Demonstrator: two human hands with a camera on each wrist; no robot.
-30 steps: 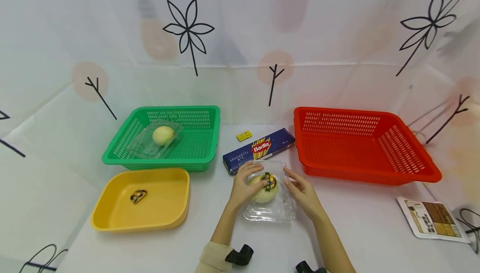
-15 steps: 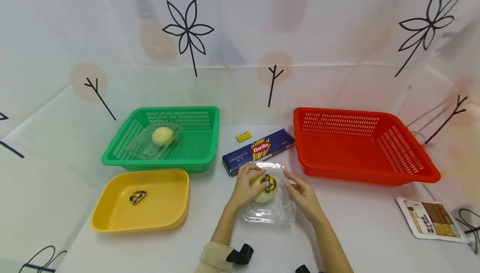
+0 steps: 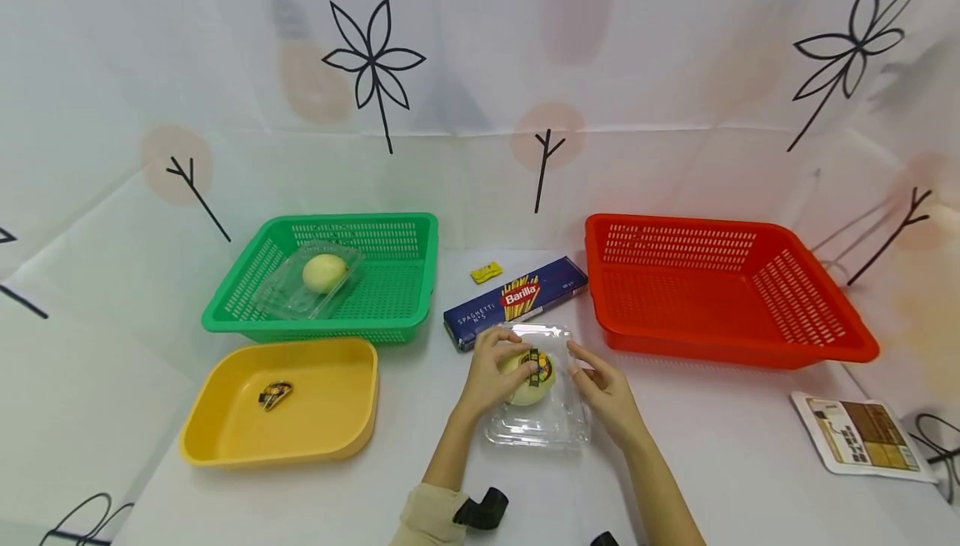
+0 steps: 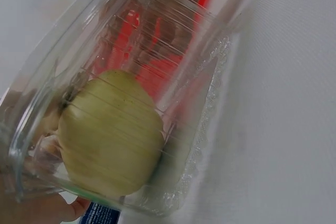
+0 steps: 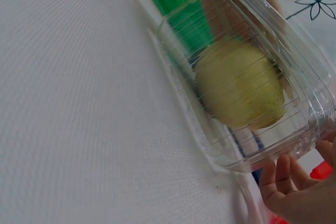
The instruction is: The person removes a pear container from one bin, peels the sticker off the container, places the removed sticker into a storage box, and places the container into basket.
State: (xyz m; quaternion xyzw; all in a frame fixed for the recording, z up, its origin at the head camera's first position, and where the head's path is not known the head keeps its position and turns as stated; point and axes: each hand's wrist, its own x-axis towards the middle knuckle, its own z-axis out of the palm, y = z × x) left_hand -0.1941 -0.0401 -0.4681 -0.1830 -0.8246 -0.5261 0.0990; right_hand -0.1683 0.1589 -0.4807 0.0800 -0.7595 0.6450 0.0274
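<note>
A clear plastic clamshell box [image 3: 543, 431] lies on the white table in front of me. Inside it is a round yellow-green fruit [image 4: 110, 135], its kind unclear. A dark round label [image 3: 536, 368] shows over the fruit; whether it sits on the lid or on the fruit I cannot tell. My left hand [image 3: 489, 375] holds the box's left side, thumb reaching over the top by the label and fingers toward the far edge. At the right edge, my right hand [image 3: 609, 396] grips the box with thumb and bent fingers, also seen close up in the right wrist view.
Behind the box lie a blue spaghetti carton [image 3: 517, 303] and a small yellow packet [image 3: 487, 272]. A green basket [image 3: 397, 279] bears another boxed fruit. Nearer is a yellow tray [image 3: 330, 421] with a label piece. At right stand a red basket [image 3: 712, 296] and a white-brown pouch [image 3: 862, 436].
The hands and box stay almost in place; the view shifts slightly. The black strap at the right wrist shows less than before.
</note>
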